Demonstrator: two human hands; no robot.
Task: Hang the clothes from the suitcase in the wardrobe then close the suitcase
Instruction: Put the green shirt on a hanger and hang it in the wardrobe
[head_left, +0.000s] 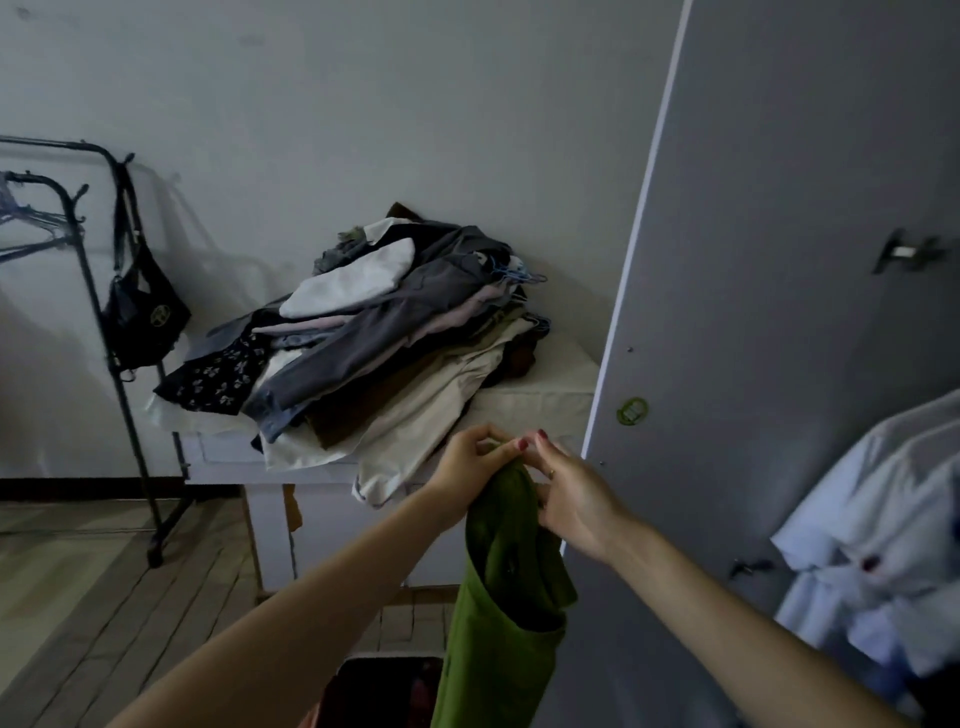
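Note:
A green garment (501, 597) hangs down in front of me, held up by its top edge. My left hand (470, 467) pinches that top edge from the left. My right hand (571, 499) grips the same edge from the right, fingertips nearly touching the left hand's. The open grey wardrobe door (769, 260) stands just right of the hands. Pale blue shirts (878, 535) hang inside the wardrobe at the far right. A dark opening at the bottom centre, perhaps the suitcase (384, 686), shows below the garment.
A heap of folded clothes with hangers (374, 332) lies on a white cabinet (530, 405) behind the hands. A black clothes rail (104, 291) with a dark bag (143, 312) stands at the left on the wooden floor (93, 587).

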